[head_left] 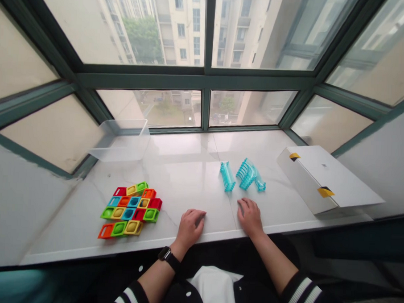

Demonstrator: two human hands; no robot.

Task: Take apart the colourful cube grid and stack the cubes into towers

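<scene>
Resting on the white table (184, 168), my left hand (189, 227) and my right hand (250, 217) look empty, both with loosely bent, relaxed fingers. Just beyond the right hand lie a straight clear blue piece (227, 176) and, beside it, a curved blue piece (246, 173). On the left hand's outer side I see the colourful blocks (128, 214), and behind these the transparent box (118, 154) stands near the window (245, 84).

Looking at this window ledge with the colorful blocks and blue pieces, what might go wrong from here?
The lowest row of blocks lies near the ledge's front edge; a sweep of the left hand might knock some off. The blue pieces sit just beyond the right hand, so a careless reach could scatter them.
</scene>
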